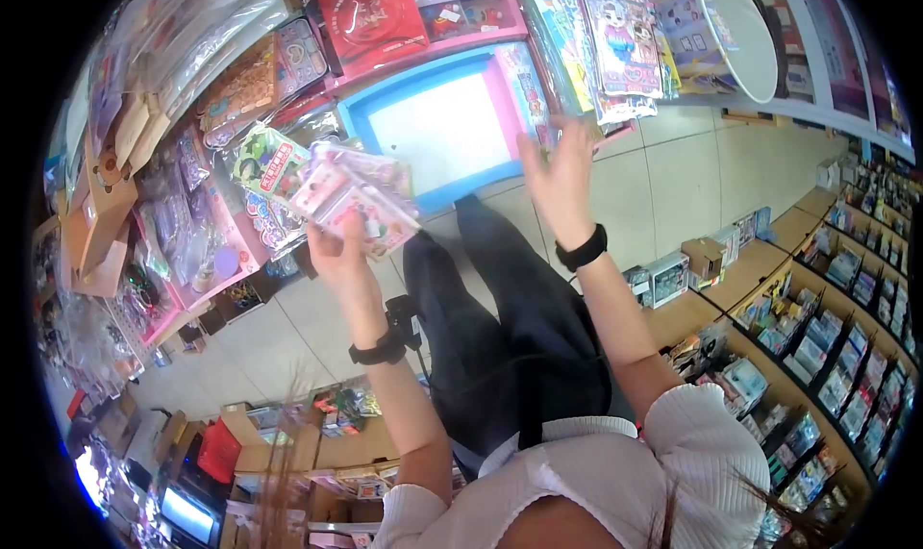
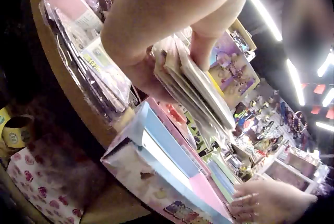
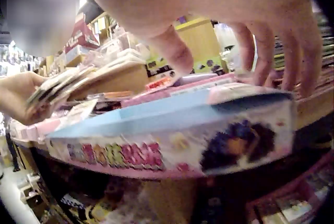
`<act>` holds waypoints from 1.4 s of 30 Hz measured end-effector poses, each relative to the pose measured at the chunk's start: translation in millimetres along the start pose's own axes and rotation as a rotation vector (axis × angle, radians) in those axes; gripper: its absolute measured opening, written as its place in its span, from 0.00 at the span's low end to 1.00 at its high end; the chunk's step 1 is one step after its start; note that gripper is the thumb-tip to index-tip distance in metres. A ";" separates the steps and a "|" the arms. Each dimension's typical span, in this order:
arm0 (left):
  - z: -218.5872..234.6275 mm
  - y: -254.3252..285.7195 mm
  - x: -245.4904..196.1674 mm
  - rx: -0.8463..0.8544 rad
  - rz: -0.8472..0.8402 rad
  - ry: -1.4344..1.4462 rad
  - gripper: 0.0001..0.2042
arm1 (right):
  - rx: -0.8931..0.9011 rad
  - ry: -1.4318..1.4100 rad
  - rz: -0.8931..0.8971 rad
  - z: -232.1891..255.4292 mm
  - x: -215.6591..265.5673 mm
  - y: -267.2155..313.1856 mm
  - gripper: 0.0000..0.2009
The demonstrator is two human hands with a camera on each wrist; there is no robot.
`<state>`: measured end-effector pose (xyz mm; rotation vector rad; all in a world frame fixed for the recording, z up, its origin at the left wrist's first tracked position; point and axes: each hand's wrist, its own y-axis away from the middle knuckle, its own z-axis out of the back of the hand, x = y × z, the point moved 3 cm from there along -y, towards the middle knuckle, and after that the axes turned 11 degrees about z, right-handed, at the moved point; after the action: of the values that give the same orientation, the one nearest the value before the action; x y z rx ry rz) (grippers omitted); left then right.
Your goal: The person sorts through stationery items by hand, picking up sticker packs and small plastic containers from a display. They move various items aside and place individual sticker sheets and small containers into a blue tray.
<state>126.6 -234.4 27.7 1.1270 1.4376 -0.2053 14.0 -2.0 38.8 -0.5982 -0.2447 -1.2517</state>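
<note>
My left hand [image 1: 344,265] grips a bundle of flat packets [image 1: 361,198] in clear plastic with pink, cartoon-printed fronts. In the left wrist view, thumb and fingers close on the edges of the layered packets [image 2: 195,85]. A shallow cardboard box [image 1: 471,186], blue and pink with a white bottom, lies in front of me. One narrow printed packet [image 1: 522,78] lies at its right end. My right hand [image 1: 562,179] is by the box's right side, holding nothing visible. The right wrist view shows its fingers [image 3: 263,51] spread and pointing down over the box's printed front.
Green and colourful packets [image 1: 269,164] lie left of the box. Behind it is a red packet [image 1: 370,20]. To the right are stacked cartoon packets [image 1: 625,49] and a white bucket [image 1: 745,39]. Shelves of small goods [image 1: 817,328] line the right side, beyond the tiled floor [image 1: 663,164].
</note>
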 end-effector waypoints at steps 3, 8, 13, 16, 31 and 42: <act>5.6 3.5 1.6 0.042 0.009 0.080 0.20 | 0.027 -0.108 -0.072 -12.5 -18.8 18.4 0.22; 35.2 21.7 6.2 0.132 0.077 0.043 0.20 | 0.111 -0.910 -0.634 -11.2 -28.3 42.2 0.26; 60.2 41.1 5.4 0.187 0.163 0.020 0.21 | 0.173 -1.398 -0.800 29.7 -32.0 119.3 0.21; 70.1 42.5 15.4 0.248 0.197 -0.028 0.21 | -0.110 -1.489 -0.895 63.4 -56.9 202.7 0.22; -20.1 55.6 82.1 0.690 0.410 -0.289 0.21 | -0.534 0.444 -0.688 137.8 -67.4 399.1 0.29; -33.1 68.0 97.9 0.736 0.397 -0.338 0.19 | -0.467 0.648 -0.661 134.0 -81.2 422.4 0.29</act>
<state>173.8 -127.8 -13.7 1.8436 0.8149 -0.6419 404.5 216.6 -12.8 -0.4818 0.4445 -2.1005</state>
